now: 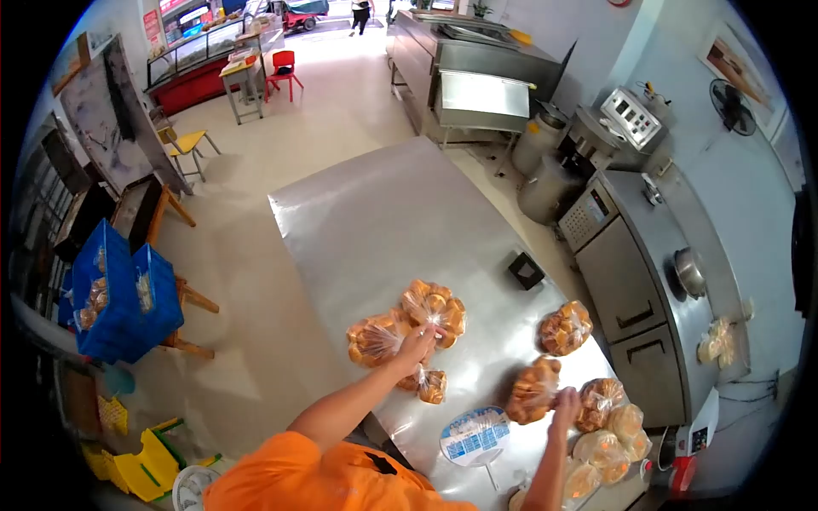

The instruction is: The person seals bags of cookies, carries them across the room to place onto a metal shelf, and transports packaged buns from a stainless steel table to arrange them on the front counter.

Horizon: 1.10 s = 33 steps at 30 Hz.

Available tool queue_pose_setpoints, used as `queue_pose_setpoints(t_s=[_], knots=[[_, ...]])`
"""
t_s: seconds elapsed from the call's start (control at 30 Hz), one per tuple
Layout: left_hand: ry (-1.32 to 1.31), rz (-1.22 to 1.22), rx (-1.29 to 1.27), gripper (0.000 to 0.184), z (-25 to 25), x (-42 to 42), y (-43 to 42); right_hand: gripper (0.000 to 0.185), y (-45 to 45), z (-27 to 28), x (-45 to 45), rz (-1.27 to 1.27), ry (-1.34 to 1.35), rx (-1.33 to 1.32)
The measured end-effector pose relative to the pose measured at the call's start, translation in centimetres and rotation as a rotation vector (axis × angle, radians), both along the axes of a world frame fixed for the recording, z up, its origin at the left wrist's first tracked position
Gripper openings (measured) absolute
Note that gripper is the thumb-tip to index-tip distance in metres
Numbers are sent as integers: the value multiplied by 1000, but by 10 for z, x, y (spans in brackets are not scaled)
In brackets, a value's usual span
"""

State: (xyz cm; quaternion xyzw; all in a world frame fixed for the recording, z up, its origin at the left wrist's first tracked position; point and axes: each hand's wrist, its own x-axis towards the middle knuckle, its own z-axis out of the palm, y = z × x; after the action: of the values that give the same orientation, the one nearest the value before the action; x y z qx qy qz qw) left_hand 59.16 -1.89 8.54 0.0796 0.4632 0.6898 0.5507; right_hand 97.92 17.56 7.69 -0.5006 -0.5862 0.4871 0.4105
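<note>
Orange shirt [315, 477] fills the near edge at 6 o'clock, worn by whoever's at this metal worktop [366, 204]. What jumps out at me, standing here, is how the bagged rolls sit around each hand. Left hand [417, 345] looks to be pinching gathered plastic on the near side of the far bag [439, 305], so that bag's bulk lies toward 1 o'clock from the grip. The left bag [373, 339] is right beside that hand at 9, and a small bag [432, 387] sits at about 5. Over on the other side, the right hand [566, 407] is up against the edge of the middle bag [532, 392], which lies toward 10 o'clock from it, long axis running roughly 1 to 7. Right hand's clearly the nearer one there. Its fingers look bunched, but honestly I can't tell if they're pinching plastic or just touching it. Pose-wise, the left forearm [354, 404] slants toward 2 o'clock, while the right forearm [550, 468] points nearly straight at 12. Paddle fan [475, 436] lies flat at 8 o'clock from the middle bag.
</note>
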Motion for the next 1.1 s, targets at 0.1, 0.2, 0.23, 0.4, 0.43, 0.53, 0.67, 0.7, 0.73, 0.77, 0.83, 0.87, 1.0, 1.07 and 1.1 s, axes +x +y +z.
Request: queue_pose_setpoints(t_s=[0.1,0.2,0.23,0.4,0.43,0.53,0.67,0.7,0.73,0.77,0.83,0.87,1.0,1.07,1.1], knots=[[-8,-53,2,33,-10,14,1,31,-55,4,-63,79,33,-145],[53,-128,15,37,-13,22,-3,24,-99,-20,-119,215,-75,-106],[62,-174,13,40,-12,24,-4,25,-102,-50,-128,247,-232,124],[434,-296,-25,31,-42,46,1,15,-151,40,-196,397,-463,610],[432,-304,-32,31,-66,56,3,15,-154,43,-202,393,-464,599],[171,-339,15,32,-110,68,3,14,-157,48,-211,423,-547,550],[-159,-318,-314,31,-9,65,-12,18,-151,77,-212,517,-945,334],[-208,-211,-328,30,-5,74,-5,19,-147,65,-208,531,-894,352],[-173,-302,-296,28,-31,70,-16,21,-146,48,-200,556,-836,384],[-139,-368,-247,27,-54,61,-18,20,-148,42,-196,515,-697,365],[-107,-388,-259,27,-45,65,-23,20,-133,38,-175,449,-558,357],[-85,-323,-240,30,-38,65,-25,17,-120,34,-159,342,-444,271],[-86,-275,-249,32,-24,71,-30,26,2,-20,-49,-177,-411,308],[40,-212,-294,32,-16,77,-30,30,65,-19,23,-420,-932,499],[50,-212,-304,32,-17,81,-33,28,90,-31,62,-395,-1130,371]])
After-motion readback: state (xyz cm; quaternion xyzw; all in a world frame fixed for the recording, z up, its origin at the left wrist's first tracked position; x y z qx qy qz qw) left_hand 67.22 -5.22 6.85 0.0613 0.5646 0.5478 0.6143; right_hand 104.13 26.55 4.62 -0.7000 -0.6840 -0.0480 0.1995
